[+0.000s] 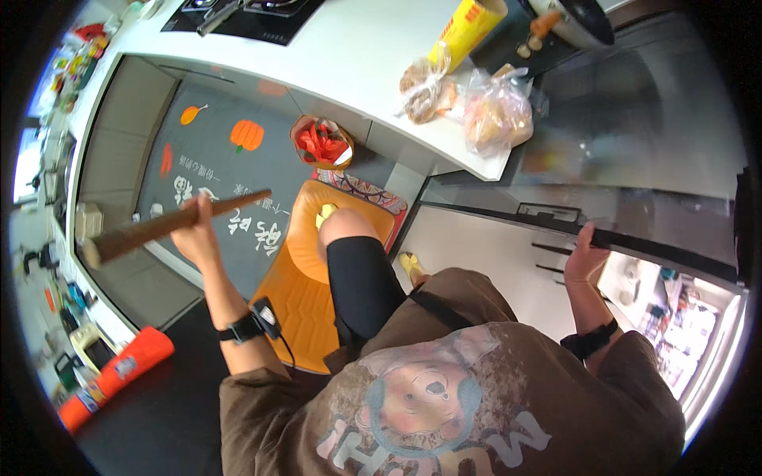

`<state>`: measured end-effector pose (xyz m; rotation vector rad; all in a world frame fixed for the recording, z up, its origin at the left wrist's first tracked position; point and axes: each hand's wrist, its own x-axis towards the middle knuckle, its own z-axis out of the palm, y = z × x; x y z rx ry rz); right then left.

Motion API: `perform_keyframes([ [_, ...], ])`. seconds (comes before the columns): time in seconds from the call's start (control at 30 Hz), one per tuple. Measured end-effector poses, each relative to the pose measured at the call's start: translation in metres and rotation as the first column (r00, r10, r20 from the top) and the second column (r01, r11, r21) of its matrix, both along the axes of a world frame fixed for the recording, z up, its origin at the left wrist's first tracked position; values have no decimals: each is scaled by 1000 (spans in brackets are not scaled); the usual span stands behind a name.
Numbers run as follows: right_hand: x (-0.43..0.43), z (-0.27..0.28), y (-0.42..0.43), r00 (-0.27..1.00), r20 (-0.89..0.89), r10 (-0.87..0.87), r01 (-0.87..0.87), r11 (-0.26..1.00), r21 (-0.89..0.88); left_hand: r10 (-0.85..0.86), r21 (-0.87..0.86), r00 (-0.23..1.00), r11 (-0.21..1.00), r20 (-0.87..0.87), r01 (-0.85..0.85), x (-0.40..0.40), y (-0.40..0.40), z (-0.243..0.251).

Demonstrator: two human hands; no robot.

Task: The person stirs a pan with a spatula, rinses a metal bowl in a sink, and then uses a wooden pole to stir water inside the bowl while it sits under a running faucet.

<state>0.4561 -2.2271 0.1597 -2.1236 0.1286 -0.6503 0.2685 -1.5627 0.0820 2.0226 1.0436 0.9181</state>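
My left hand (199,238) is wrapped around a long brown stick (143,232), perhaps wooden, with a pale blunt end and a narrower far end. The stick is held in the air above a grey printed floor mat (208,149). On the other side, my right hand (585,265) grips the dark frame (649,253) of a glass door, thumb over its edge; some fingers are hidden. A recessed handle (547,212) shows on that frame near the hand. Both wrists wear black straps, and the left one carries a small device (266,317) with a cable.
Knotted plastic bags of food (497,113) and a yellow roll (467,33) lie on the white counter (351,65). A hob (250,21) and a pan (574,24) stand farther back. Below are a bag-lined bin (321,143) and an orange mat (303,303). An orange-red roll (119,378) rests at left.
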Motion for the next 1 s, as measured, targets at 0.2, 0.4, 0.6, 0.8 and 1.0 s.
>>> perform_keyframes([
  [0.2, 12, -1, 48, 954, 121, 273, -285, 954, 97, 29, 7, 959, 999, 282, -32, -6, -124, 4],
  [0.4, 29, -4, 32, 891, 397, 220, -219, 974, -50, -173, 199, 934, 973, 313, 114, -50, -213, 92],
  [0.6, 35, 4, 25, 920, 332, 209, -202, 978, -57, -105, 239, 955, 970, 278, 37, -121, -279, 142],
  [0.8, 28, 6, 23, 955, 226, 193, -171, 979, -111, 10, 178, 953, 982, 304, -67, -193, -324, 158],
  [1.0, 29, -5, 15, 967, 163, 198, -168, 969, -180, 137, -112, 924, 988, 357, -104, -232, -366, 158],
])
